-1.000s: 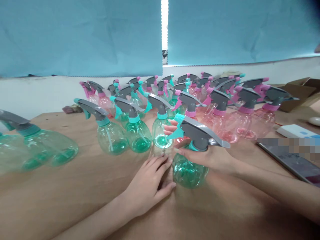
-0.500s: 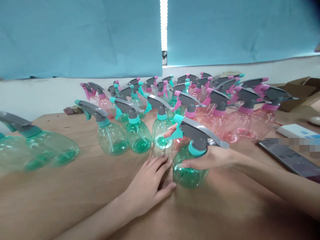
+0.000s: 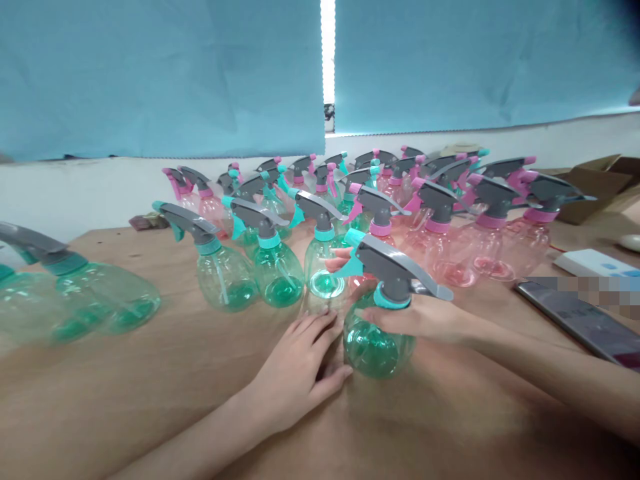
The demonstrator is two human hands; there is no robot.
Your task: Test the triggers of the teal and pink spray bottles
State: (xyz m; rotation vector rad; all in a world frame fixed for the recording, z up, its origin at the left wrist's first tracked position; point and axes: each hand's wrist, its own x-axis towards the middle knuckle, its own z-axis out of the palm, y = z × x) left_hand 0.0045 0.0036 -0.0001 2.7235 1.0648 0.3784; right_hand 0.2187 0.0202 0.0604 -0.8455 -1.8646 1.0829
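Observation:
A clear green spray bottle (image 3: pixel 376 343) with a grey and turquoise trigger head stands upright in front of me. My right hand (image 3: pixel 400 317) is closed round its upper body below the collar; some fingers are hidden behind it. Flat on the table lies my left hand (image 3: pixel 305 363), fingers stretched out and thumb tip close beside the bottle's base. Just beyond the hands stand more green spray bottles, among them one straight ahead (image 3: pixel 320 263), another to its left (image 3: pixel 278 273) and a third farther left (image 3: pixel 225 277).
Pink spray bottles (image 3: pixel 453 260) crowd the back right, with several more rows behind. Other green bottles (image 3: pixel 107 293) stand at the left edge. A phone (image 3: pixel 575 320), a white box (image 3: pixel 595 262) and an open cardboard carton (image 3: pixel 595 190) are on the right.
The held bottle has shifted very slightly left, its head tipping a little, with my right hand still round it. My left hand stays where it was.

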